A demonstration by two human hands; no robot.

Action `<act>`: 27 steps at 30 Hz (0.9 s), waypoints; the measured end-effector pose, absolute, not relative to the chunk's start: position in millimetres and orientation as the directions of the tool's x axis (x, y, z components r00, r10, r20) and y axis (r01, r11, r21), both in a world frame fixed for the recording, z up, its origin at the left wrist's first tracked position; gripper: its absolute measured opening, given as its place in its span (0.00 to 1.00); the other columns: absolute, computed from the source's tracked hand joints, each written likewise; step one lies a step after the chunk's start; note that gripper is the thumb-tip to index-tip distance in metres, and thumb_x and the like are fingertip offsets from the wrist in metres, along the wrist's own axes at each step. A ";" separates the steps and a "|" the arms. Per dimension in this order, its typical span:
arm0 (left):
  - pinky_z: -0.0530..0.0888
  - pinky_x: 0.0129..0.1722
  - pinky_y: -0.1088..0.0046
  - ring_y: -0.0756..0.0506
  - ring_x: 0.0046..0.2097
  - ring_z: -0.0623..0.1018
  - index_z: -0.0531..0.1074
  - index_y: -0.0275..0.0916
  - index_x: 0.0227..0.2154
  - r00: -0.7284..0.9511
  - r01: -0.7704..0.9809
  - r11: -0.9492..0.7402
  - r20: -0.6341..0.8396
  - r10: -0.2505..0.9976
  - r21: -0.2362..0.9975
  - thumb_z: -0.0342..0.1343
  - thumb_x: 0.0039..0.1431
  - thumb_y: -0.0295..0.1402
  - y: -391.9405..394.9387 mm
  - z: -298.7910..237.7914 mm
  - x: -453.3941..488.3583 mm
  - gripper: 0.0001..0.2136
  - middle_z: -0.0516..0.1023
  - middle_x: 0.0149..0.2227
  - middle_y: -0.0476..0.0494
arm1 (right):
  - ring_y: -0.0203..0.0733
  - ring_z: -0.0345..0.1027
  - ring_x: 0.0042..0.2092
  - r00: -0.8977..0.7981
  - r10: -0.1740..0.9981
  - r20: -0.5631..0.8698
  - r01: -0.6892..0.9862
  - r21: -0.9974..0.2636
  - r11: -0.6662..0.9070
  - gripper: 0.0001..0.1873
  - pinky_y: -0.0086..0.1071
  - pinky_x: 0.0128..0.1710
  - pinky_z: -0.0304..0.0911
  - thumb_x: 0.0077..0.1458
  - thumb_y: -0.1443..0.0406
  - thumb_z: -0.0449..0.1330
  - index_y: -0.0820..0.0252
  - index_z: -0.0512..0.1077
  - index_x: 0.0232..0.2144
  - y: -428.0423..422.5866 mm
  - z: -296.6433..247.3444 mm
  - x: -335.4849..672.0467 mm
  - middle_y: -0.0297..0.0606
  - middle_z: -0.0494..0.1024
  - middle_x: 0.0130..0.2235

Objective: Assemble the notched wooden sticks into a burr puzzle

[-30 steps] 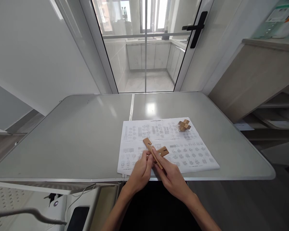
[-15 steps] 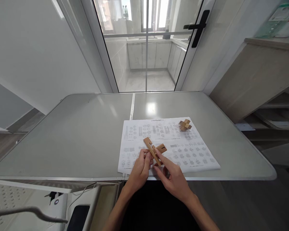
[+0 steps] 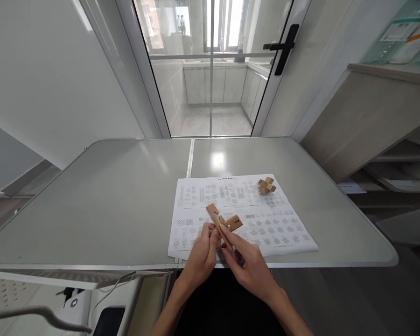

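Two notched wooden puzzle pieces cross each other above the printed sheet (image 3: pixel 196 191). The longer wooden piece (image 3: pixel 212 212) slants from upper left to lower right, and the numbered wooden piece (image 3: pixel 235 223) sticks out to the right with a dark mark on it. My left hand (image 3: pixel 203 247) is closed, pinching near the crossing from the left. On the right, my right hand (image 3: pixel 247 261) grips the longer piece's lower end between thumb and fingers. Fingers partly hide where the pieces meet. An assembled wooden burr puzzle (image 3: pixel 266 185) sits on the sheet's upper right corner.
The sheet lies on a grey folding table (image 3: pixel 126 210) with a metal rim and a centre seam. Beyond is a glass door (image 3: pixel 213 84) with a black handle (image 3: pixel 285 49). At lower left are a phone (image 3: pixel 109 322) and keys (image 3: pixel 69 294); wooden shelving (image 3: pixel 378 121) stands right.
The camera view has tilted up slightly, so everything sits a little lower. My right fingers have shifted along the longer piece, and the crossing between the pieces looks slightly different.
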State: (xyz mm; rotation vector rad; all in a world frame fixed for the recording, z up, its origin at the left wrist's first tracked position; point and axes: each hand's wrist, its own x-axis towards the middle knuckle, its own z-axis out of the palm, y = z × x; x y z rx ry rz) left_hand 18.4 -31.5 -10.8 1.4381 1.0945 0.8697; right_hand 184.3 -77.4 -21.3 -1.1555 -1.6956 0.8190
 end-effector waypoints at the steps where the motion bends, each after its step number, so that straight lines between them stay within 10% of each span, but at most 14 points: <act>1: 0.68 0.33 0.68 0.45 0.32 0.70 0.66 0.42 0.43 0.321 0.163 -0.001 -0.052 0.946 0.987 0.45 0.74 0.53 -31.6 -11.7 18.3 0.19 0.70 0.30 0.49 | 0.44 0.78 0.39 -0.147 0.938 0.314 0.349 -0.871 0.346 0.32 0.38 0.36 0.77 0.72 0.64 0.55 0.42 0.58 0.74 -78.2 -23.2 183.9 0.44 0.79 0.60; 8: 0.63 0.28 0.73 0.49 0.28 0.61 0.62 0.42 0.41 0.191 0.054 0.072 -0.081 0.978 0.996 0.42 0.74 0.56 -34.2 -10.4 18.1 0.20 0.61 0.29 0.54 | 0.43 0.79 0.40 -0.010 0.944 0.331 0.312 -0.895 0.317 0.38 0.34 0.30 0.75 0.72 0.64 0.56 0.45 0.46 0.76 -79.6 -21.1 188.8 0.47 0.75 0.62; 13: 0.60 0.25 0.74 0.51 0.26 0.58 0.61 0.43 0.38 0.108 0.004 0.093 -0.092 0.990 0.996 0.45 0.72 0.57 -34.3 -8.6 19.5 0.21 0.59 0.27 0.55 | 0.47 0.78 0.45 0.072 0.964 0.258 0.498 -0.846 0.189 0.18 0.37 0.35 0.75 0.72 0.60 0.54 0.54 0.68 0.61 -56.2 -8.5 194.9 0.46 0.78 0.55; 27: 0.57 0.24 0.76 0.52 0.26 0.57 0.62 0.42 0.40 0.181 -0.040 0.053 -0.045 0.982 0.998 0.47 0.72 0.56 -33.8 -13.2 16.3 0.21 0.58 0.27 0.56 | 0.50 0.76 0.43 -0.035 0.990 0.138 0.821 -0.561 0.107 0.07 0.34 0.35 0.63 0.68 0.67 0.56 0.55 0.74 0.42 -18.9 -8.1 180.7 0.41 0.81 0.42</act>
